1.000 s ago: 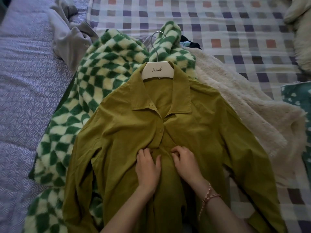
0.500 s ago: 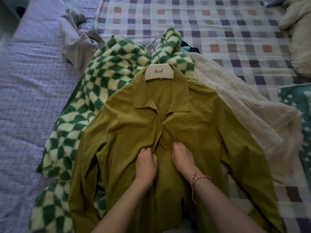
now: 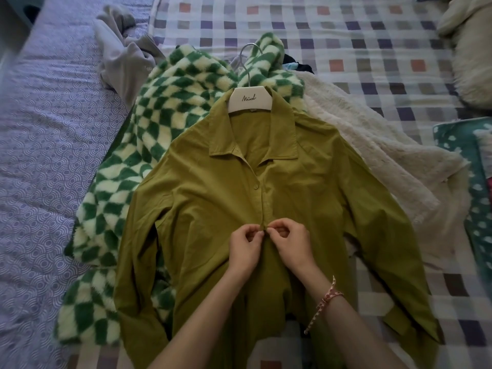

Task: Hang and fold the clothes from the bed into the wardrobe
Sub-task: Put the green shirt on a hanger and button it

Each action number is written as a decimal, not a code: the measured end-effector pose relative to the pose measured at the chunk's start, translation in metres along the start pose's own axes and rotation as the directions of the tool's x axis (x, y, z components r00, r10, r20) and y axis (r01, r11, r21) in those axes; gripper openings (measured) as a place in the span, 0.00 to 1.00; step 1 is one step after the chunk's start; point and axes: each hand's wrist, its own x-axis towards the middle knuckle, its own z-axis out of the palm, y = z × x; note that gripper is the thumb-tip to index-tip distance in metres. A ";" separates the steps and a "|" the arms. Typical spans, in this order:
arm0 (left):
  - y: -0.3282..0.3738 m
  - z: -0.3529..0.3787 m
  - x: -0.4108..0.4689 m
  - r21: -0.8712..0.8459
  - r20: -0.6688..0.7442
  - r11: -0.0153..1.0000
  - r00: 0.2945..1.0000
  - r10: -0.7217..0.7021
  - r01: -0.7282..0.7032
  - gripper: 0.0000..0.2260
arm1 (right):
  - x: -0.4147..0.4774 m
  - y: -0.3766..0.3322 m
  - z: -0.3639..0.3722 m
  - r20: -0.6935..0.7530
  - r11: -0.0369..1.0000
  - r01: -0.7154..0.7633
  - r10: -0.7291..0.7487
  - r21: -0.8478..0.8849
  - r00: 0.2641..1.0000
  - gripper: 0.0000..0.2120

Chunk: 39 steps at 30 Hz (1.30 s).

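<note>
The bed (image 3: 372, 35) carries the whole pile. The olive shirt (image 3: 213, 198), threaded on a white hanger (image 3: 250, 98), lies front-up across a green checked fleece (image 3: 159, 123) and a cream fluffy garment (image 3: 378, 155), with a grey garment (image 3: 125, 57) crumpled beyond. Half a second ago both hands lay knuckles-up on the shirt front; now they meet at its placket. The left hand (image 3: 246, 247) and right hand (image 3: 292, 243) each pinch a placket edge between thumb and forefinger, their fingertips nearly touching.

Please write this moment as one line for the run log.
olive-green collared shirt on white hanger | left hand pinches placket | right hand pinches placket
</note>
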 end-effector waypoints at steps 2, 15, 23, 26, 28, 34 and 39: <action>-0.002 -0.001 -0.002 -0.056 -0.026 0.998 0.999 -0.038 0.037 0.09 | -0.003 0.000 0.003 0.013 1.000 -0.009 0.009 0.014 1.000 0.05; -0.002 -0.001 -0.009 -0.105 -0.082 0.994 0.997 -0.009 0.001 0.09 | -0.009 0.000 0.014 -0.008 0.948 -0.132 0.140 0.289 0.990 0.03; -0.003 -0.018 0.002 -0.358 0.163 0.917 0.979 -0.124 0.176 0.06 | -0.005 -0.001 0.014 0.111 0.875 -0.227 0.198 0.427 0.974 0.03; -0.003 -0.025 0.007 -0.415 0.253 0.882 0.959 -0.126 0.226 0.03 | -0.002 -0.003 0.011 0.158 0.871 -0.236 0.185 0.431 0.970 0.05; -0.005 -0.027 0.008 -0.431 0.270 0.872 0.955 -0.122 0.233 0.03 | -0.001 -0.005 0.011 0.186 0.867 -0.235 0.168 0.439 0.968 0.05; -0.008 -0.024 0.013 -0.442 0.219 0.871 0.967 -0.129 0.217 0.06 | -0.001 -0.012 0.016 0.163 0.861 -0.245 0.191 0.446 0.968 0.08; -0.011 -0.018 0.015 -0.297 0.038 0.951 0.996 -0.082 0.090 0.08 | 0.001 -0.021 0.021 0.150 0.871 -0.267 0.224 0.413 0.963 0.06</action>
